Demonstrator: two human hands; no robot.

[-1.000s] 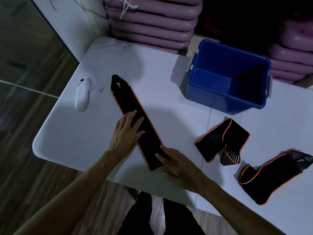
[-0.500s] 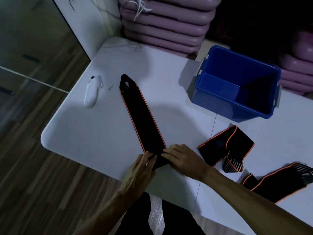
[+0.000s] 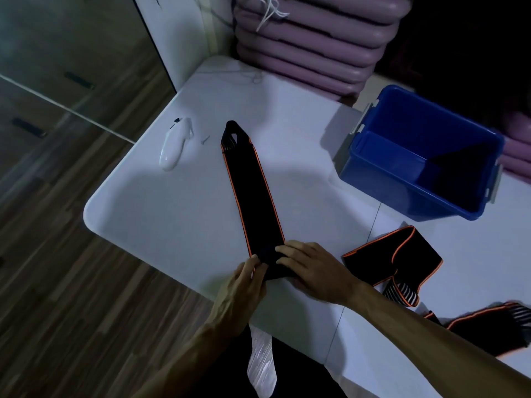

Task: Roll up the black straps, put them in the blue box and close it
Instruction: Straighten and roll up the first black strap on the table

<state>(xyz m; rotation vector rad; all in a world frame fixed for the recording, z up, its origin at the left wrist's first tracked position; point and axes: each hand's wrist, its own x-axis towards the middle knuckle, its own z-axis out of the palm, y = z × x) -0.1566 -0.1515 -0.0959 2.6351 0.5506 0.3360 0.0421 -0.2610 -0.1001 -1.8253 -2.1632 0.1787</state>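
A white handheld device (image 3: pixel 172 147) lies near the left edge of the white table (image 3: pixel 178 214), toward its far left corner, with a small dark screw-like bit (image 3: pixel 205 139) just beside it. To its right a long black strap (image 3: pixel 250 191) with orange edging lies flat on the table, running from a tapered far end near the middle of the table down to the near edge. At that near end the two hands meet. The left hand (image 3: pixel 244 285) pinches the strap's left side, thumb and fingers closed on the fabric where it starts to curl over. The right hand (image 3: pixel 313 271) lies just beside it, fingers curved over the strap's near end and pressing it down, gripping the small rolled part. Further right a second black strap (image 3: pixel 393 262), folded loosely with a striped end showing, lies near the near edge, apart from the hands. Behind it the blue box (image 3: pixel 370 179) stands open toward the far right edge of the table, its inside dark. A third black strap (image 3: pixel 494 323) lies at the right edge of the view, partly hidden by the right forearm. Stacked purple mats (image 3: pixel 310 47) sit beyond the table's far edge
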